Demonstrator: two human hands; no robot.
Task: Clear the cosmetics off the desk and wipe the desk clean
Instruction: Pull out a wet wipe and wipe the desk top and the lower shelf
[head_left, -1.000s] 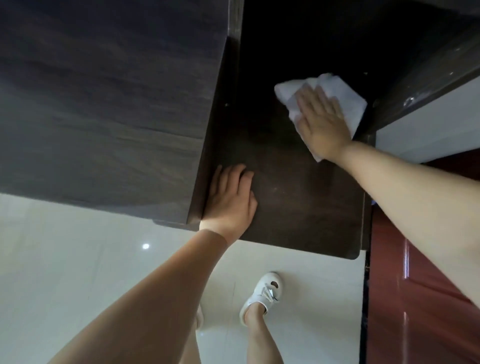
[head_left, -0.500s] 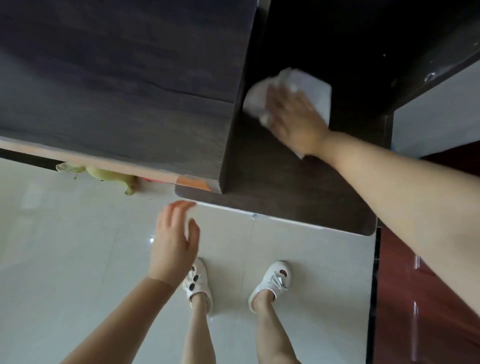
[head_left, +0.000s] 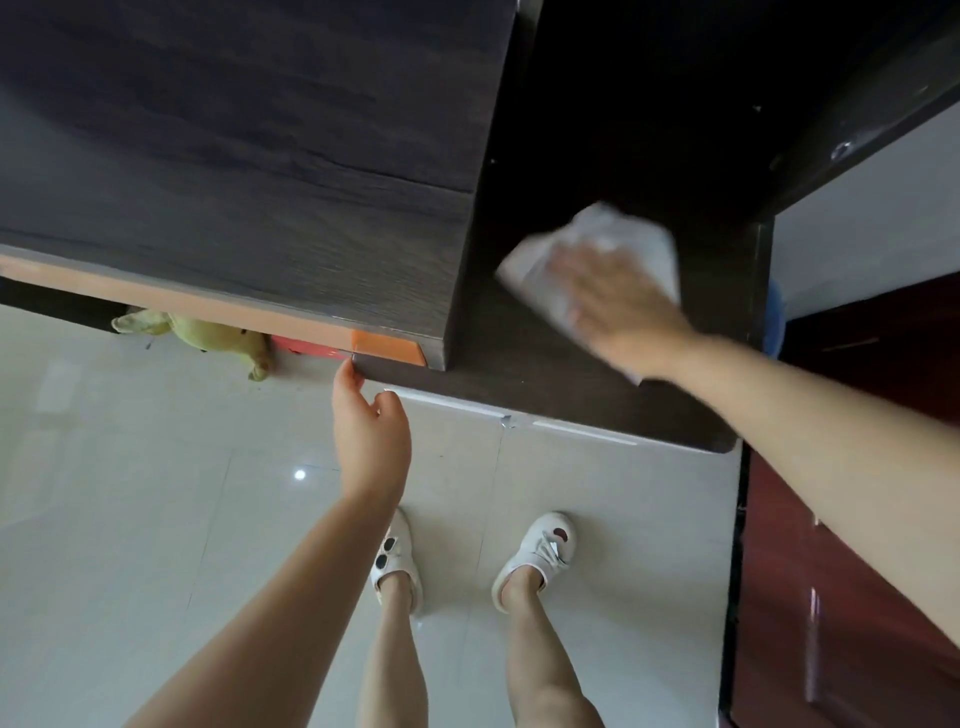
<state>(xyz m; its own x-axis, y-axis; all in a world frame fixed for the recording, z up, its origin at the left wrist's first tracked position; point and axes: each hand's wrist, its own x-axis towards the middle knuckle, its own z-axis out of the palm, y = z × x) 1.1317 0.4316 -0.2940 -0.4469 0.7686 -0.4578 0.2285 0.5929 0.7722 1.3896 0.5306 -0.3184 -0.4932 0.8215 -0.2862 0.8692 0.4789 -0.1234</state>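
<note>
r hand (head_left: 618, 306) flat, fingers straight, pressing white cloth (head_left: 597, 244) onto dark desk (head_left: 545, 395) top, blurred. l hand (head_left: 370, 431) empty, fingers loosely curled, fingertips touching desk front edge nr orange strip (head_left: 387, 347). yellow-green soft toy (head_left: 208, 332) on tile floor (head_left: 130, 493) under the raised cabinet (head_left: 249, 156), white shoes (head_left: 537, 553) below

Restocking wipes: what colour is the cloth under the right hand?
White cloth, head view.

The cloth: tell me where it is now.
In the head view, the cloth lies on the right, flat on the dark desk under the right hand.
</note>
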